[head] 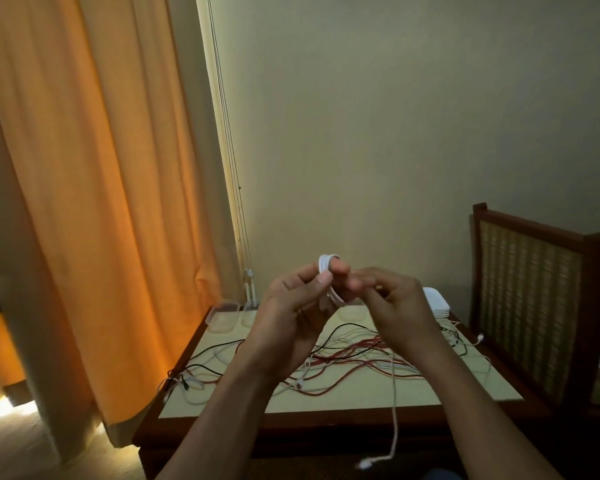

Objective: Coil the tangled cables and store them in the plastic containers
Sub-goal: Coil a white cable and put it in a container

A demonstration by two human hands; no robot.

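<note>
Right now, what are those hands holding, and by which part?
A white cable. The left hand pinches its coiled loops, thumb across them; the right hand seems to pinch the strand beside the coil.

Right hand [392, 299] fingertips blurred, clear container [352, 312] behind it mostly hidden, dangling plug [363, 464] blurred

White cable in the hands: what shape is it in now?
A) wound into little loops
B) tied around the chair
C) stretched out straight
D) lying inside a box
A: the left hand pinches the white cable, which is wound into small loops, and the right hand closes on it from the other side.
</note>
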